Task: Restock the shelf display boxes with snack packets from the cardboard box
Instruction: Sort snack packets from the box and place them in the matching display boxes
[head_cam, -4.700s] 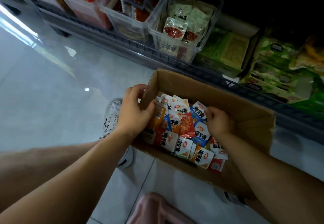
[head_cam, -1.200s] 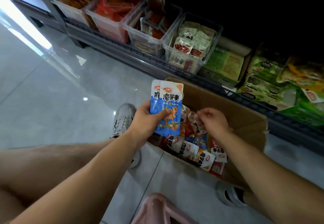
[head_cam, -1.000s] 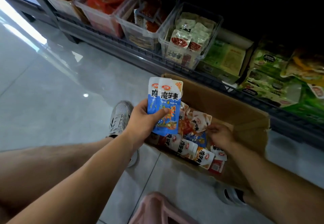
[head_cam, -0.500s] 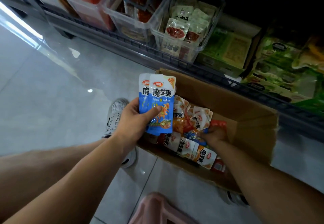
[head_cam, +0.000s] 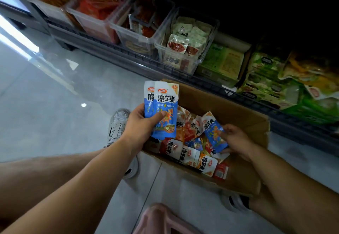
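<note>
Standing on the tiled floor (head_cam: 55,105) just in front of the low shelf (head_cam: 128,57), whose clear display boxes (head_cam: 216,32) hold packets, the open cardboard box (head_cam: 229,109) contains a loose heap of snack packets (head_cam: 185,153). Left hand (head_cam: 141,125), above the box's near-left corner, has fingers and thumb closed around two overlapped blue packets (head_cam: 163,109) held upright. Right hand (head_cam: 234,140), inside the box, has fingers curled on a third blue packet (head_cam: 213,133), tilted atop the heap.
</note>
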Demonstrator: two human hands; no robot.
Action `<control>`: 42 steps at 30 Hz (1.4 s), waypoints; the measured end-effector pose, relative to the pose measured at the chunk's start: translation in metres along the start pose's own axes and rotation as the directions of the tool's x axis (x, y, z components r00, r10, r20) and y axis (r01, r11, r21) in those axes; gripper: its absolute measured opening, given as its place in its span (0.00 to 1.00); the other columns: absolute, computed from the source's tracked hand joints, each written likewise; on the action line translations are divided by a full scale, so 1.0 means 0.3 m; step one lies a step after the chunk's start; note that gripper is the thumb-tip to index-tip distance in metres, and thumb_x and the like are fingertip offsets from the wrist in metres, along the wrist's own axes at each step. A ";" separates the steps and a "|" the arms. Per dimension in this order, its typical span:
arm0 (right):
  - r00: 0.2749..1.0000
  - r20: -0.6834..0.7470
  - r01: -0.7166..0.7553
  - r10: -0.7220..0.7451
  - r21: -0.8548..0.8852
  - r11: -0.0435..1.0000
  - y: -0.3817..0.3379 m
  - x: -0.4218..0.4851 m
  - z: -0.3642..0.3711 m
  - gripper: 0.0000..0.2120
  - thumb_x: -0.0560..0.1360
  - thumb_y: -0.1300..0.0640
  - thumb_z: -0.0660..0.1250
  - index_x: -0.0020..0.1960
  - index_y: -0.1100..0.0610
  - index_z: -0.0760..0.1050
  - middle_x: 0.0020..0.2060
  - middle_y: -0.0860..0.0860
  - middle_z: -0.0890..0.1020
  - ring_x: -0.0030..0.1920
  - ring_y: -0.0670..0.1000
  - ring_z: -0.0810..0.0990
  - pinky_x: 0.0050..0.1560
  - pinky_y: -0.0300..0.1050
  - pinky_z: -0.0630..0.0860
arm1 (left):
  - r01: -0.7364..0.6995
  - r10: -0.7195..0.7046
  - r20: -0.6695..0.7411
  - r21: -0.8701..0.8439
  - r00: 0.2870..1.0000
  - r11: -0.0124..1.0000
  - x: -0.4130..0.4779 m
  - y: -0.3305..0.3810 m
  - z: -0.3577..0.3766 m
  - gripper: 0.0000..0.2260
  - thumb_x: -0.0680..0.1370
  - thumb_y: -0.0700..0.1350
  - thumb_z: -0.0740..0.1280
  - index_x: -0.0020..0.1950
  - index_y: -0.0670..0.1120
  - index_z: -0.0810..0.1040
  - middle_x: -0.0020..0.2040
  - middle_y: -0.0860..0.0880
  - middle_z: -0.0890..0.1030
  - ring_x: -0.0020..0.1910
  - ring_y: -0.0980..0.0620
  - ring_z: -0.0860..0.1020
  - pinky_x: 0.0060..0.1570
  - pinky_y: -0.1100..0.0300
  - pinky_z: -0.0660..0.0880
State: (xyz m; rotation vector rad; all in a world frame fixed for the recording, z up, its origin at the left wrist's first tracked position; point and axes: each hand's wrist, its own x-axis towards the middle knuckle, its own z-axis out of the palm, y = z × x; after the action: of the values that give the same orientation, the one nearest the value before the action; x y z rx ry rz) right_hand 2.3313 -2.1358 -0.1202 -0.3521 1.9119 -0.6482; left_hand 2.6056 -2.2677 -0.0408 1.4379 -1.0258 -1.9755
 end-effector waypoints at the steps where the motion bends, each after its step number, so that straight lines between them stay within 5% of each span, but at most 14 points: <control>1: 1.000 0.015 0.011 -0.011 0.019 1.000 -0.027 -0.024 -0.025 0.03 0.82 0.56 0.65 0.55 0.53 0.73 0.52 0.55 0.81 0.47 0.59 0.85 0.39 0.56 0.84 | -0.006 0.006 0.003 0.000 1.000 1.000 -0.002 0.002 0.002 0.13 0.77 0.38 0.74 0.61 0.44 0.80 0.53 0.45 0.88 0.49 0.45 0.87 0.45 0.50 0.85; 5: 0.989 0.120 0.077 -0.088 0.091 0.993 -0.135 -0.123 -0.067 0.05 0.81 0.58 0.65 0.56 0.57 0.74 0.48 0.58 0.83 0.41 0.54 0.85 0.34 0.49 0.83 | -0.023 0.023 0.010 -0.013 1.000 1.000 -0.016 0.000 0.011 0.13 0.77 0.38 0.74 0.62 0.43 0.80 0.54 0.44 0.87 0.51 0.42 0.87 0.50 0.45 0.84; 11: 0.937 0.272 0.116 -0.219 0.350 0.930 -0.299 -0.254 0.071 0.11 0.71 0.59 0.72 0.52 0.60 0.77 0.47 0.57 0.86 0.47 0.55 0.85 0.52 0.52 0.81 | -0.025 0.027 0.030 -0.046 0.999 0.999 -0.042 0.001 0.029 0.12 0.78 0.36 0.72 0.61 0.40 0.79 0.53 0.41 0.87 0.50 0.41 0.87 0.45 0.48 0.85; 17: 0.942 0.214 0.186 -0.257 0.304 0.934 -0.351 -0.294 0.245 0.08 0.74 0.64 0.73 0.49 0.61 0.76 0.45 0.56 0.86 0.44 0.53 0.87 0.40 0.49 0.85 | -0.054 0.060 0.066 -0.099 0.996 0.994 -0.038 -0.008 0.024 0.13 0.79 0.36 0.71 0.63 0.37 0.79 0.55 0.39 0.86 0.54 0.38 0.85 0.53 0.43 0.83; 21: 0.931 0.206 0.277 -0.303 0.145 0.950 -0.360 -0.272 0.264 0.11 0.73 0.57 0.75 0.52 0.60 0.78 0.43 0.54 0.87 0.43 0.53 0.87 0.42 0.49 0.84 | -0.040 0.043 0.030 -0.100 0.999 0.994 -0.017 -0.013 -0.006 0.13 0.78 0.36 0.72 0.63 0.38 0.80 0.56 0.39 0.86 0.55 0.36 0.85 0.54 0.42 0.82; 25: 0.958 0.135 0.223 -0.252 0.200 0.954 -0.323 -0.169 0.216 0.07 0.79 0.52 0.68 0.54 0.54 0.80 0.45 0.53 0.85 0.43 0.52 0.83 0.44 0.46 0.81 | -0.059 0.055 -0.049 -0.075 0.997 0.995 0.005 -0.015 -0.032 0.10 0.78 0.34 0.71 0.58 0.41 0.81 0.53 0.42 0.87 0.51 0.40 0.86 0.49 0.45 0.84; 28: 0.988 0.012 0.156 -0.156 -0.135 0.978 -0.200 -0.054 0.160 0.04 0.81 0.56 0.65 0.53 0.51 0.79 0.47 0.51 0.84 0.46 0.51 0.83 0.44 0.44 0.78 | -0.074 0.070 -0.073 -0.041 0.995 0.996 0.011 -0.016 -0.056 0.12 0.78 0.34 0.72 0.61 0.40 0.80 0.53 0.42 0.87 0.48 0.43 0.87 0.46 0.49 0.85; 32: 1.000 0.004 -0.020 0.023 -0.295 0.955 0.010 0.070 0.179 0.06 0.78 0.61 0.71 0.54 0.59 0.80 0.52 0.53 0.81 0.50 0.51 0.78 0.51 0.46 0.76 | -0.067 0.066 -0.054 -0.025 0.996 0.997 0.019 -0.028 -0.075 0.14 0.78 0.36 0.73 0.63 0.39 0.79 0.55 0.42 0.87 0.51 0.41 0.86 0.50 0.44 0.84; 38: 0.984 -0.174 -0.080 0.035 -0.257 0.963 0.096 0.114 0.293 0.15 0.72 0.53 0.78 0.53 0.59 0.80 0.55 0.57 0.82 0.55 0.57 0.79 0.51 0.43 0.73 | -0.060 0.058 -0.068 -0.024 0.996 0.998 0.026 -0.041 -0.079 0.14 0.77 0.38 0.74 0.63 0.40 0.79 0.54 0.43 0.87 0.51 0.42 0.87 0.51 0.46 0.83; 42: 0.984 -0.158 -0.101 0.077 -0.151 0.983 0.100 0.144 0.327 0.14 0.73 0.60 0.77 0.55 0.64 0.79 0.61 0.60 0.80 0.63 0.60 0.77 0.55 0.41 0.70 | -0.073 0.072 -0.087 -0.005 0.994 0.997 0.040 -0.039 -0.073 0.14 0.76 0.37 0.74 0.61 0.41 0.80 0.53 0.44 0.87 0.50 0.43 0.87 0.48 0.48 0.84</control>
State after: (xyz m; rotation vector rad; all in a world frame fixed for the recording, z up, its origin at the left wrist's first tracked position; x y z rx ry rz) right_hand 2.4037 -2.1609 -0.2008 -0.3219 2.1188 -0.4758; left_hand 2.6227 -2.2760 -0.0608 1.4483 -1.0158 -1.8478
